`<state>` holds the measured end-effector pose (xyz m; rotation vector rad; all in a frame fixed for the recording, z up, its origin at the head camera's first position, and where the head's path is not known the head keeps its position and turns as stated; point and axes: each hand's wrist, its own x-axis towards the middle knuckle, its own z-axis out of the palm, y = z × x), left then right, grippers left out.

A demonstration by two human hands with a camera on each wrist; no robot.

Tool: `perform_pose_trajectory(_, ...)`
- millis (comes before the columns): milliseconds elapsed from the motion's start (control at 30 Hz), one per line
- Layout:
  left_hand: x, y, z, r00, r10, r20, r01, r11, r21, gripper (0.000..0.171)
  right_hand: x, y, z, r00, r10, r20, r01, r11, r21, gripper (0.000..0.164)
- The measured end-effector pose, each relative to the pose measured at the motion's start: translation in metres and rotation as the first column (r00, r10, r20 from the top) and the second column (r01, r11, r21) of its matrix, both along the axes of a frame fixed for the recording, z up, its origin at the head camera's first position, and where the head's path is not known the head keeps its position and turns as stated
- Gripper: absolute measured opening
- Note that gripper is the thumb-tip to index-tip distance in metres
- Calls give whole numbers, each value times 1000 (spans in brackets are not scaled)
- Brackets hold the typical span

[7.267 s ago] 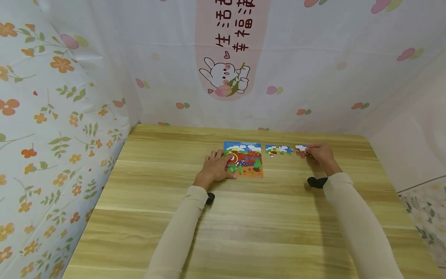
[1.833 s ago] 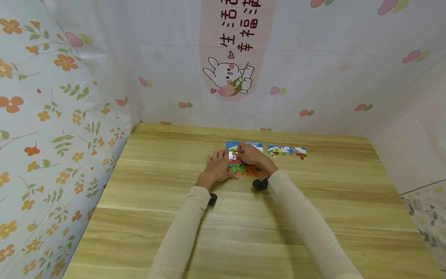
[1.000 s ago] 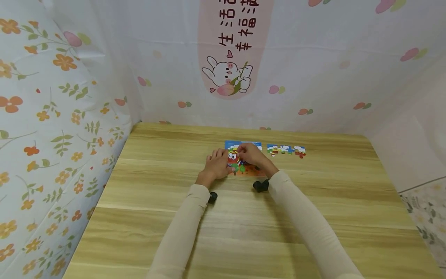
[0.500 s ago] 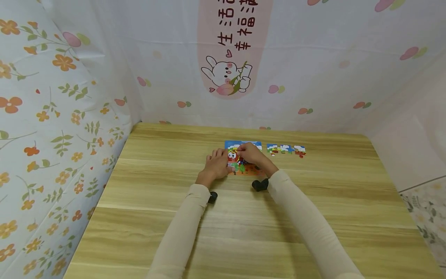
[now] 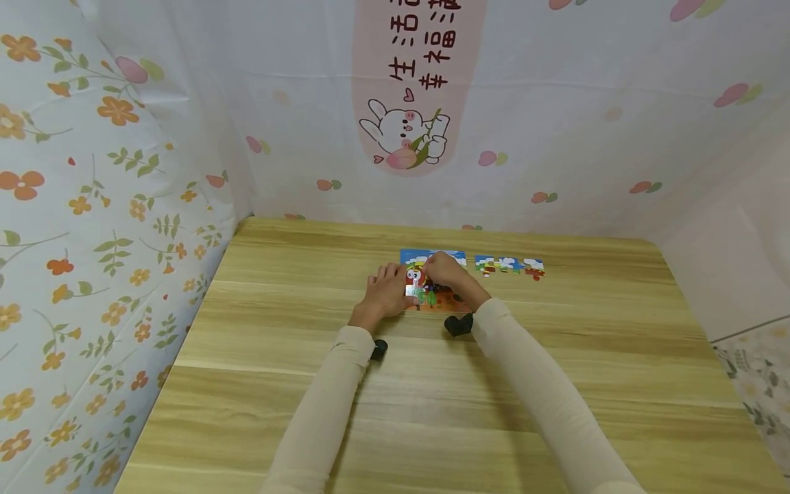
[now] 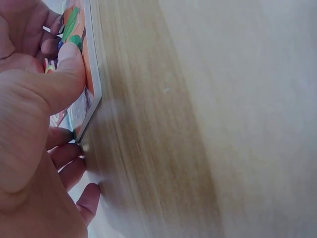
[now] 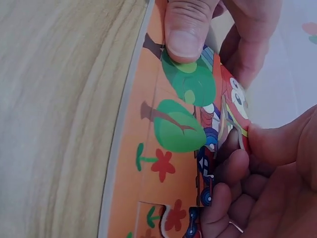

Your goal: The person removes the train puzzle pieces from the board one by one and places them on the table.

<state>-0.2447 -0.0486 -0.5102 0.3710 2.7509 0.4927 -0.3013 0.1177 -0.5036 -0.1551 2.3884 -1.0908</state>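
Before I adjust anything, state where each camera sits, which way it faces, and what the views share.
Head: worn on the head, facing forward and down at the table, puzzle and cloth; both sleeves, left hand and right hand show.
Left wrist: on that wrist, facing the puzzle's edge and tabletop; left hand at left, part of the right hand at upper left.
Right wrist: on that wrist, facing the puzzle's trees; right hand at lower right, left at top.
Shared: both wrist views show the puzzle and both hands.
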Motion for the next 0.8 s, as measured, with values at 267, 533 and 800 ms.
perform_pose_trajectory(267, 0, 3, 2, 1000, 11, 10, -12, 1000, 15, 84, -1, 6, 4, 1000, 15, -19, -16, 999, -39, 44)
perform_pose_trajectory(533, -1, 2, -2, 1000, 14, 6, -14, 1000, 23, 84, 5, 16, 1, 996, -66, -66, 62, 996, -66, 28)
perform_pose_trajectory(800, 0, -2, -2, 1000, 6, 8, -7, 998, 63, 81, 8, 30, 3, 985, -175, -13, 170, 972, -160, 27)
